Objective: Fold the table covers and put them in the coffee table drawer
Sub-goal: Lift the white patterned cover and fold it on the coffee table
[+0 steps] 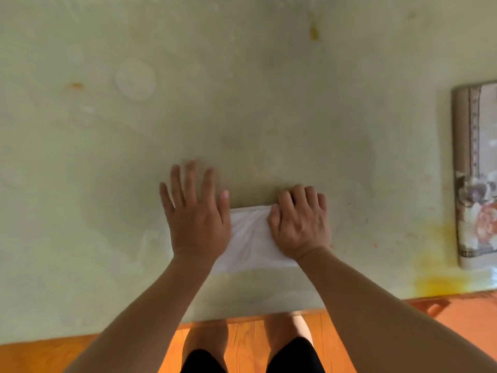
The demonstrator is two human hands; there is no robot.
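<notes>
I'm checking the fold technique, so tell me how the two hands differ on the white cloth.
The left hand lies with its fingers straight and spread, while the right hand has its fingers curled. The left hand reaches past the far edge of the folded white table cover onto the tabletop; the right hand grips the cover's far right corner, bunching the fabric. Both rest palm-down on the cover.

left hand (199, 224) flat, right hand (300, 224) gripping white cover (248, 238)
</notes>
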